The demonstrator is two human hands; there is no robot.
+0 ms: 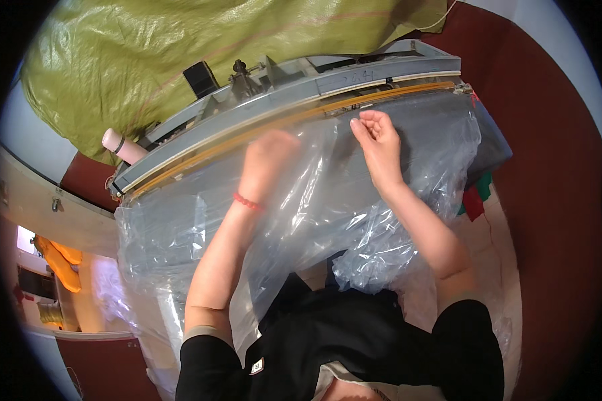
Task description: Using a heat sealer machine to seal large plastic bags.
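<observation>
A large sheet of clear plastic film [294, 200] lies wrinkled over a dark grey work surface and hangs down toward my lap. My left hand [269, 157], with a red bead bracelet [247, 201] at the wrist, is over the film's upper part; motion smears its fingers. Farther right and a little higher, my right hand [381, 147] has its fingers curled and its thumb close to them near the film's far edge. What lies between those fingertips, if anything, is too small to make out. Just beyond both hands runs a long grey metal bar [281, 100] with an orange-yellow strip [281, 123] along it.
Behind the bar lie a dark phone-like slab [201, 79], a metal clamp-like fitting [243, 79] and a pink cylinder [124, 146]. A yellow-green woven sheet [180, 47] covers the far side. Bunched film [374, 257] hangs near my right forearm. Orange items [61, 260] are at lower left.
</observation>
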